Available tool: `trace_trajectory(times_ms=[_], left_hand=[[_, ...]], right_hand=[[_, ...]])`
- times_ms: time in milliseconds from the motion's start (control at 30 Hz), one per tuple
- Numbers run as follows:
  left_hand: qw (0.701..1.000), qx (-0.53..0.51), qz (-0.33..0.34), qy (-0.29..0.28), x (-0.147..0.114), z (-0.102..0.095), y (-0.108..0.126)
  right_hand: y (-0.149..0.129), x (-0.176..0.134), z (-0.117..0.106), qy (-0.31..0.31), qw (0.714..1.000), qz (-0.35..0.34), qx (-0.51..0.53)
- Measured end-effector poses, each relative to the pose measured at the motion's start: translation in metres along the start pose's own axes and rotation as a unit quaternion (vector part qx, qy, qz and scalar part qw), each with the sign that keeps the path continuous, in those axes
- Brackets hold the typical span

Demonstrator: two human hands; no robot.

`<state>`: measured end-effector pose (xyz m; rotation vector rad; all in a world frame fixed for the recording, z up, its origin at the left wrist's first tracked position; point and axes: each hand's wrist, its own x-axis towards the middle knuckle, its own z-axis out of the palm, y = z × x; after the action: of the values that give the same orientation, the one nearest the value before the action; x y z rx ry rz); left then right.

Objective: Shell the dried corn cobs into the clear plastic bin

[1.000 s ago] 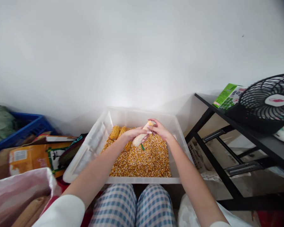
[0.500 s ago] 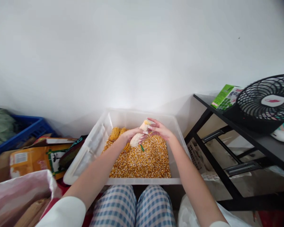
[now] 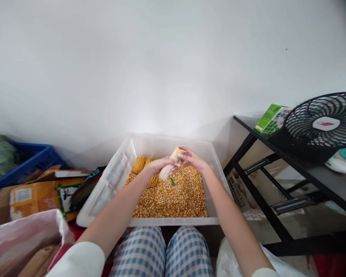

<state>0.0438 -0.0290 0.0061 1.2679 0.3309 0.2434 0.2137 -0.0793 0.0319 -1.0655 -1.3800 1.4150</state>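
Note:
Both my hands are on a corn cob [image 3: 165,172], mostly bare and pale, with some yellow kernels left near its upper end. My left hand [image 3: 160,164] is wrapped round the cob's middle. The fingers of my right hand [image 3: 193,158] close on the upper end, where the kernels are. Below lies a deep layer of loose corn kernels [image 3: 173,200] in a translucent plastic bin [image 3: 173,221]. Several corn ears with kernels [image 3: 138,164] rest at the bin's left side. A small green strip [image 3: 172,181] lies on the kernels just under the cob.
To the right, a black table [image 3: 279,152] carries a black fan [image 3: 325,123] and a green-and-white carton [image 3: 272,118]. On the left are a blue crate [image 3: 31,158], an orange package [image 3: 34,196] and an open bag [image 3: 25,231]. A white wall [image 3: 161,69] rises behind the bin.
My right hand's fingers have drawn in closer round the cob's upper end. My left hand keeps its hold, and the view has shifted slightly.

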Motion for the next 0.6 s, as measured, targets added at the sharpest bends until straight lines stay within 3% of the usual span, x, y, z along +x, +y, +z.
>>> trace_trajectory(times_ms=[133, 300, 400, 533, 600], left_hand=[[0.999, 0.027, -0.016, -0.02, 0.001, 0.002, -0.003], [1.0, 0.017, 0.003, -0.007, 0.001, 0.0, -0.005], [1.0, 0.022, -0.002, -0.007, 0.001, -0.002, -0.005], [0.998, 0.048, -0.026, 0.013, 0.003, -0.002, -0.007], [0.997, 0.064, 0.005, 0.04, 0.006, -0.003, -0.009]], right_hand=[[0.009, 0.008, 0.01, 0.068, 0.997, -0.011, -0.038], [0.012, 0.008, 0.011, 0.043, 0.997, -0.056, -0.04], [0.008, 0.005, 0.006, 0.009, 0.998, -0.036, -0.042], [0.005, 0.004, 0.005, 0.03, 0.999, -0.018, -0.031], [0.004, 0.004, 0.007, 0.02, 0.999, -0.044, -0.024]])
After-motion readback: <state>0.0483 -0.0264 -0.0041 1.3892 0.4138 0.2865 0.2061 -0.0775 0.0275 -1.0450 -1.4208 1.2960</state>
